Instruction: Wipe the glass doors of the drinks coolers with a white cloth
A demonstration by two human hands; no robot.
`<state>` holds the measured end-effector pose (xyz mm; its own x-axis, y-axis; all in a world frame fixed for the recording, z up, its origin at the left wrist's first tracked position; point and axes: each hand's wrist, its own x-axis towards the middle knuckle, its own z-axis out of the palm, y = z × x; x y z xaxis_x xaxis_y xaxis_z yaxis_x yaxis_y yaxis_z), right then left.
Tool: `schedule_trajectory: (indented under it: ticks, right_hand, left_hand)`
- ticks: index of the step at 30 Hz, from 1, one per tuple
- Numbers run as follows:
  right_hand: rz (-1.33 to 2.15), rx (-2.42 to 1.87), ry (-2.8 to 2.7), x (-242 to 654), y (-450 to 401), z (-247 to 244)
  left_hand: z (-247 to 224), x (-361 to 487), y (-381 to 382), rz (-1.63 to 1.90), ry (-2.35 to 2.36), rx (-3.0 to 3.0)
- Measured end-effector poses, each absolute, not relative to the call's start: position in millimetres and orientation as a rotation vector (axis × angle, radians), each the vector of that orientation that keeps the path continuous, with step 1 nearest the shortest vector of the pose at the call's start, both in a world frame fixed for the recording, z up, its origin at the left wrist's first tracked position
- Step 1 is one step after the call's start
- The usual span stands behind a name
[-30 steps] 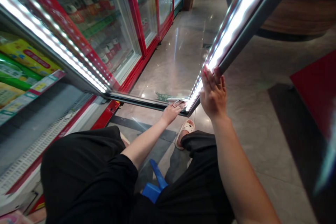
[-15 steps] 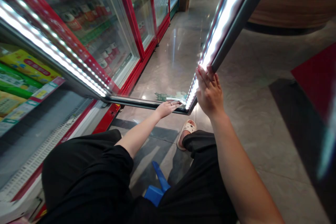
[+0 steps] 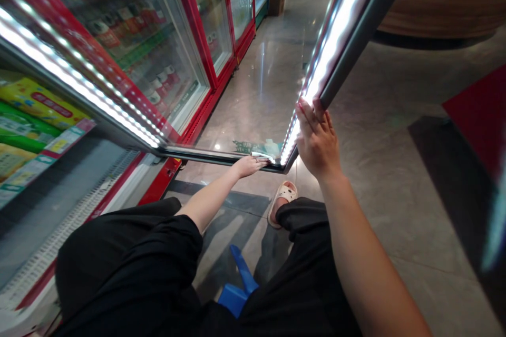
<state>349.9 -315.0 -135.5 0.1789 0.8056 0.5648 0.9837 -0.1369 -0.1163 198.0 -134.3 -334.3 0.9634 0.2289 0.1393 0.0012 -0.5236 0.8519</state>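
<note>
White cloth (image 3: 263,157), thin, perhaps tissue: one, at the bottom rail (image 3: 205,155) of a glass door (image 3: 350,60), near its corner. Left hand (image 3: 247,165): fingers straight and close together over the cloth; thumb hidden, so press or pinch cannot be told. Right hand (image 3: 318,139): between 2 and 3 o'clock from the left, fingers extended along the side frame; thumb unseen, clasp uncertain. Handling note, by judgement: bear down evenly, keep the cloth flat under the fingertips, follow the rail's line into the corner, and let the right hand steady the door against swinging. Surroundings, clock centred on the left hand: green printing (image 3: 253,146) on the glass, 1 o'clock, just beside; slipper (image 3: 285,190), 4; blue object (image 3: 239,289), partly covered, 6; shelf packs (image 3: 43,102), between 9 and 10; red-framed coolers (image 3: 193,26), beyond the glass, 10 to 11; cardboard box (image 3: 276,2), 12, well apart; wooden counter (image 3: 443,5), 2. Obstructions: lit side strip (image 3: 328,52) and corner, closing off the rail at 3; knees, limiting room below.
</note>
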Motion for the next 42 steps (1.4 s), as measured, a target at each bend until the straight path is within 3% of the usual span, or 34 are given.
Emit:
schedule_trajectory:
  ticks: [15, 23, 28, 33, 39, 42]
  right_hand:
    - [-0.736, -1.939, -1.670, 341.2, -318.8, -137.6]
    - [-0.952, -1.826, -1.571, 337.3, -307.5, -139.1]
    - [-1.091, -1.746, -1.547, 337.6, -306.7, -147.9]
    - [-1.142, -1.712, -1.490, 333.8, -308.3, -137.8]
    - [-1.182, -1.617, -1.394, 324.7, -303.2, -118.2]
    - [-1.149, -1.632, -1.405, 322.5, -310.9, -116.6]
  left_hand:
    - [-344.8, 178.2, -109.4, 0.325, 0.061, 2.195]
    - [-343.2, 194.3, -132.1, 0.578, -0.118, 2.414]
    - [-342.0, 163.1, -116.6, 0.441, -0.238, 2.745]
    - [-274.2, 133.8, -87.8, 0.500, -0.322, 3.033]
    - [-176.3, 169.4, -120.6, 1.283, -0.106, 3.235]
    - [-168.8, 160.5, -122.1, 1.186, -0.517, 3.309]
